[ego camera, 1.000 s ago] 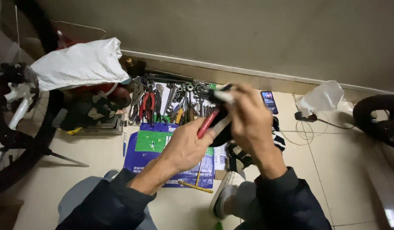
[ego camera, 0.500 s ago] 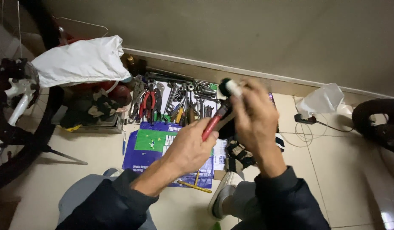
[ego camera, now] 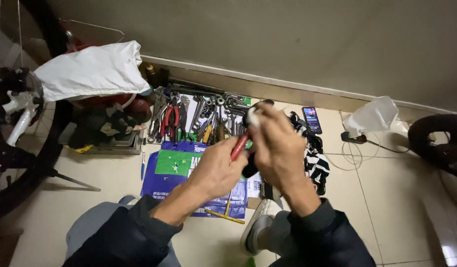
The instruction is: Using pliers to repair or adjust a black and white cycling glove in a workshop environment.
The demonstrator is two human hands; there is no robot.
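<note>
Left hand [ego camera: 219, 170] gripping red-handled tool [ego camera: 240, 146], right hand [ego camera: 278, 146] around black part [ego camera: 250, 169]

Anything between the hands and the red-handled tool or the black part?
Nothing visible. The left hand already grips the red-handled tool, and the right hand wraps the black part. Both are held above the tools on the floor.

The right hand [ego camera: 277, 148] now covers more of the black part [ego camera: 251, 117], its white end nearly hidden, while the left hand [ego camera: 216, 170] tilts the red-handled tool [ego camera: 240, 146] steeper toward it.
</note>
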